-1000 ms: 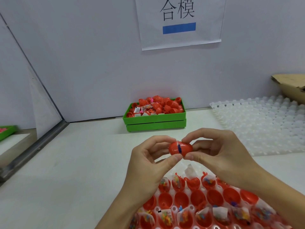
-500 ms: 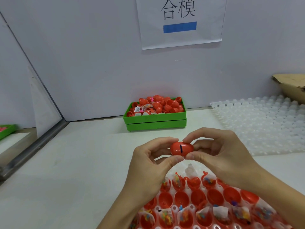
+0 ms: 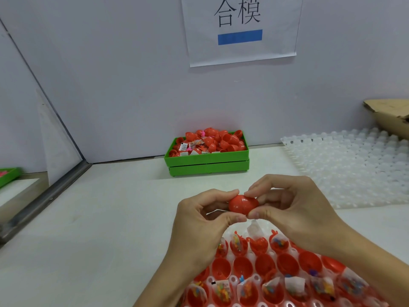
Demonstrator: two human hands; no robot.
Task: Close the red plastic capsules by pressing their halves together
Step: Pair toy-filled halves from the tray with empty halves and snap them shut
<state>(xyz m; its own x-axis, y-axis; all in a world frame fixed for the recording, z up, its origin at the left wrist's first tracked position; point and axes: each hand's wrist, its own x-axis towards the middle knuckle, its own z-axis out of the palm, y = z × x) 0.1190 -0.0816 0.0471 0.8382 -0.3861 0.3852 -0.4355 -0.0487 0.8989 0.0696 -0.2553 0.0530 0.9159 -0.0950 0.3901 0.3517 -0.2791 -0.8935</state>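
Red plastic capsule (image 3: 243,204), egg-shaped and glossy, is sitting sideways in mid-air between both hands, just above the near tray and well in front of the green bin. Left hand (image 3: 202,220) pinches its left half with thumb under and forefinger on top, right hand (image 3: 290,207) does the same on the right half, so both are clamped on it and neither is free. You can see a thin seam line round the middle and no gap, so I'd guess the halves are basically seated or a hair from it. My read on handling: it's light, thin-walled and stiff, a bit slick from the shine, so squeeze along the long axis at the rounded ends, not across the belly, or the shell may flex and pop back apart. Right below the hands is a clear bumpy blister tray (image 3: 234,279) with rows of open red halves (image 3: 242,265), some bare cups, some stuffed with little crinkly packets of colourful bits (image 3: 223,291), so lots left to do. Farther back on the pale bench (image 3: 99,229) is the green bin (image 3: 208,165), boxy and ribbed, heaped with loose red shells. A second frosted tray (image 3: 345,171) lies off to the right, with a torn cardboard box (image 3: 389,116) behind it and a paper sign (image 3: 241,29) on the wall.
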